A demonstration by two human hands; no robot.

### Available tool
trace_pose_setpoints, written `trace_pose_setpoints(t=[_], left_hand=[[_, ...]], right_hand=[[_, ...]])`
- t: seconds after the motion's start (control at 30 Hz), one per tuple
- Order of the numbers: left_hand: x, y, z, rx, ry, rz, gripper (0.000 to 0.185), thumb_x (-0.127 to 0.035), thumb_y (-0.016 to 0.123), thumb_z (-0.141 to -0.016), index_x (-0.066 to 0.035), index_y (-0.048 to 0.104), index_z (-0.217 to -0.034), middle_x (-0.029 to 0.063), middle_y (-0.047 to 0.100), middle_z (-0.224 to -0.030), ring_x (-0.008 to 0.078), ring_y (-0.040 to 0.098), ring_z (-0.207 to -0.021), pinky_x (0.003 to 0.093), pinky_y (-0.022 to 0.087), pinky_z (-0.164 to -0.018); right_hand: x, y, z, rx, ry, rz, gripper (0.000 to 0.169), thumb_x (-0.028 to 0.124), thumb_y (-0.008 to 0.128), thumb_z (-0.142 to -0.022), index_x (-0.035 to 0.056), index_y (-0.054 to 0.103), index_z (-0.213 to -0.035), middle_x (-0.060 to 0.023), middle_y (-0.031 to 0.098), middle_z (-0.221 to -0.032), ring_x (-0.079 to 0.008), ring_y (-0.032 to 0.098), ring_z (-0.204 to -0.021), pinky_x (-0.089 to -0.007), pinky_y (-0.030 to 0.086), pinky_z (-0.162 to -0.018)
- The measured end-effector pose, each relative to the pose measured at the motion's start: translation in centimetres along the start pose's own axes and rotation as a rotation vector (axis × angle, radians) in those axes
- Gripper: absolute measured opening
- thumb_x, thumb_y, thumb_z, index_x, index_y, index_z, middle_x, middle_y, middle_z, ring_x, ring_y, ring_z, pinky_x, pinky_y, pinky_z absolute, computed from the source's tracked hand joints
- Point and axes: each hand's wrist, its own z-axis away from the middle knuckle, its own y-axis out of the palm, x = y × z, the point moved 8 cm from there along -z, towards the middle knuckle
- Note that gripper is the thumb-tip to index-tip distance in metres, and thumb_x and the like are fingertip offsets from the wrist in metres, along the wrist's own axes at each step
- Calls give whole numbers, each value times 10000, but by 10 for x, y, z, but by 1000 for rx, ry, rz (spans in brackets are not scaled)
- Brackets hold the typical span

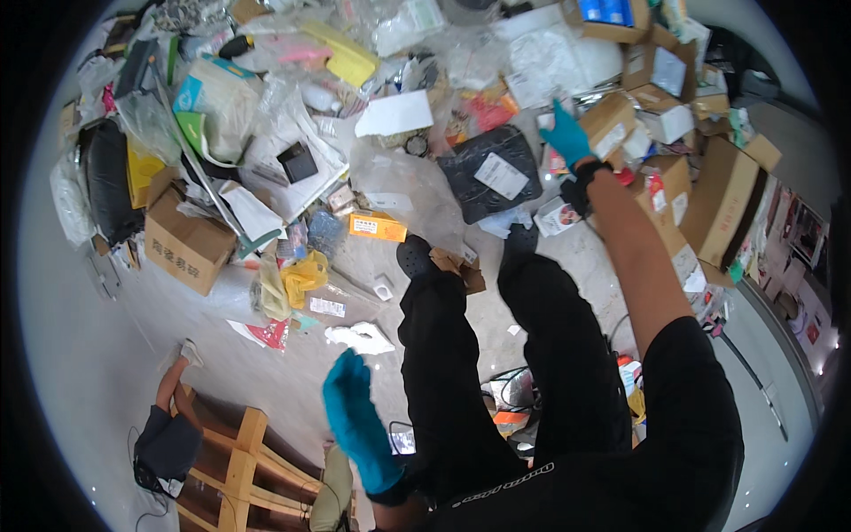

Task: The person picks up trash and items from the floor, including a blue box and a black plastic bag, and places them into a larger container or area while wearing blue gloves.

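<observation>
My right hand, in a teal glove, reaches out over the litter at upper right. Its fingers point away from me, near a small white item and a cardboard box; whether it touches either is unclear. Left of it lies a black plastic parcel with a white label. A small white box is below my wrist. My left hand, gloved too, hangs above the floor at lower centre with its fingers together and nothing visible in it. Beyond it lies a torn white piece. An orange box sits near my foot.
Plastic bags, paper and packaging cover the floor ahead. Cardboard boxes stand at the right, another carton at the left. A metal pole leans across the left heap. Another person is by a wooden frame at lower left.
</observation>
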Motion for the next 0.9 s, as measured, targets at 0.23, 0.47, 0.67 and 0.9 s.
trace_pose_setpoints(t=[0.23, 0.47, 0.67, 0.9], left_hand=[[55, -39, -64, -156, 109, -100, 600, -452, 340, -1008, -20, 400, -1420, 189, 426, -1444, 372, 402, -1333, 509, 254, -1141], [36, -40, -54, -82, 125, -76, 562, -418, 348, -1015, -3, 427, -1385, 201, 433, -1430, 364, 420, -1322, 496, 286, -1132], [-54, -44, 37, 110, 143, -237, 333, -216, 460, -995, -16, 587, -1230, 114, 606, -1191, 203, 567, -1132, 346, 422, -997], [-136, -36, 168, 271, 523, -373, 540, -243, 691, -854, -78, 508, -1334, 178, 572, -1247, 317, 575, -1145, 357, 455, -962]], right_hand=[[-14, 71, -113, -140, 30, 279, 730, 332, 733, -745, 34, 418, -1333, -218, 557, -1126, -374, 559, -1061, -472, 485, -853], [17, 44, -85, -205, -54, 338, 484, 360, 684, -776, 71, 533, -1134, -195, 577, -1009, -393, 603, -932, -486, 494, -778], [80, -45, 76, 161, -126, 241, 678, 408, 628, -860, -3, 440, -1366, -250, 555, -1267, -392, 549, -1148, -458, 452, -953], [380, -236, 321, 715, -538, 29, 455, 146, 712, -734, 68, 588, -1164, -187, 646, -1075, -361, 627, -1013, -408, 497, -860]])
